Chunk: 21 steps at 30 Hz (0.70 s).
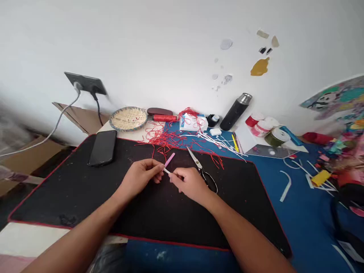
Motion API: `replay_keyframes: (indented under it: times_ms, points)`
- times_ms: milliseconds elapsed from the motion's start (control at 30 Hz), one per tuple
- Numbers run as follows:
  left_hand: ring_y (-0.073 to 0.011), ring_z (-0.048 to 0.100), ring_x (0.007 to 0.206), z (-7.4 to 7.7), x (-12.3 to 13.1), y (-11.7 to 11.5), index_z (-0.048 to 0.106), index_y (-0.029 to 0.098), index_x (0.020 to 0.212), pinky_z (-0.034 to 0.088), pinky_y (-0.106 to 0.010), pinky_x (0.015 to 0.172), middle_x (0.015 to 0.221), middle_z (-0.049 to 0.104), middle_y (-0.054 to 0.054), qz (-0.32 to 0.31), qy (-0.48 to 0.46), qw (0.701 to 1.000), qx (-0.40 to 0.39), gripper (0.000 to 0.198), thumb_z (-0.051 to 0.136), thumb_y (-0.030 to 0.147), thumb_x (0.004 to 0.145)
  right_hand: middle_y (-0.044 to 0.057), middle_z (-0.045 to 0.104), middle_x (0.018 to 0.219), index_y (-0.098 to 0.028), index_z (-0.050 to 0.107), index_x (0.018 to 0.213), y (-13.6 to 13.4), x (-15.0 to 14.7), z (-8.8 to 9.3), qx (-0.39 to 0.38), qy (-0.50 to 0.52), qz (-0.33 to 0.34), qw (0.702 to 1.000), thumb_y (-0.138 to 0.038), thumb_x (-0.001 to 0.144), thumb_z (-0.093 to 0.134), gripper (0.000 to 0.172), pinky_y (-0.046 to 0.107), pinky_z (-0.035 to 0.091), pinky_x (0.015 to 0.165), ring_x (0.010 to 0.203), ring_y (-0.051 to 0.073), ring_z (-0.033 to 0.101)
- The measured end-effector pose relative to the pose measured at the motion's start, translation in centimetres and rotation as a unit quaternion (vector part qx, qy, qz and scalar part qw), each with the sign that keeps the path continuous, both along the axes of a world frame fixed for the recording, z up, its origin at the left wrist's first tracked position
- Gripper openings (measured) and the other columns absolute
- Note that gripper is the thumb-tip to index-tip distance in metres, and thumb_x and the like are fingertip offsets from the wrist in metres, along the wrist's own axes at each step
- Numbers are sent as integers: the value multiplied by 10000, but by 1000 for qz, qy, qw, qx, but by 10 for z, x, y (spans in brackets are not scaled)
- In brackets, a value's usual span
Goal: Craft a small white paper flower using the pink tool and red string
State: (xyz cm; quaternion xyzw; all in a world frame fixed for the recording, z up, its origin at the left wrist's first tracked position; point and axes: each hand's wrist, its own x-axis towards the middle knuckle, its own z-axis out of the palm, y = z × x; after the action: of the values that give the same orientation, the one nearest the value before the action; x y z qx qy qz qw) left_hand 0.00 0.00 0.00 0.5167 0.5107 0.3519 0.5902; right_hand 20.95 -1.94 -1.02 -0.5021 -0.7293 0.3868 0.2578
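Over the middle of a black mat [179,223] with red edging, my left hand [145,172] is closed in a pinch on one end of a short white strip [167,171]. My right hand [189,182] pinches the other end. A narrow pink piece [170,159] slants up beside my left fingertips; whether it joins the white strip, I cannot tell. Just beyond my right hand lie scissors [199,163], blades pointing away, the black handles partly behind the hand. Loose red threads [165,140] spread over the mat's far edge.
Left on the mat is a black phone [102,148]. Along the wall stand a woven basket [128,118], a red thread spool [165,118], a black flask [236,112] and ribbon rolls [263,127]. White cords [218,141] and a yellow pen [235,142] lie nearby. Coloured scraps [341,163] pile up right.
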Motion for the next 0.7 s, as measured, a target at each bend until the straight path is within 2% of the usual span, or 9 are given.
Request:
replay_keyframes:
  times_ms: [167,333,500,700]
  points:
    - [-153,641,560,2,1,3,740,165,737,539,-270,573,660,715,-22,4,10,1000,24,425,806,585,760,-49,594,555,-178,705,753,0,-1,4,-7,1,3,1000,-262,1016,599,296,226,353,550,501,104,563]
    - [-146,632,535,-3,2,4,722,165,723,529,-258,548,631,703,-15,3,-11,999,33,457,817,610,763,-46,604,561,-183,730,795,0,0,3,-15,9,6,1000,-270,1025,593,281,222,365,555,505,109,585]
    - [-116,584,470,-7,2,3,697,157,680,481,-218,477,575,680,-8,0,-85,996,-14,459,867,580,739,-46,607,522,-183,749,846,1,3,1,-39,35,26,998,-303,1043,584,284,214,409,576,491,116,601]
    - [-83,499,425,-1,3,2,617,162,582,405,-178,409,499,588,24,4,-163,980,-110,493,936,528,670,-60,582,509,-180,744,863,2,5,0,-78,97,44,991,-368,1066,556,335,200,419,571,449,93,549]
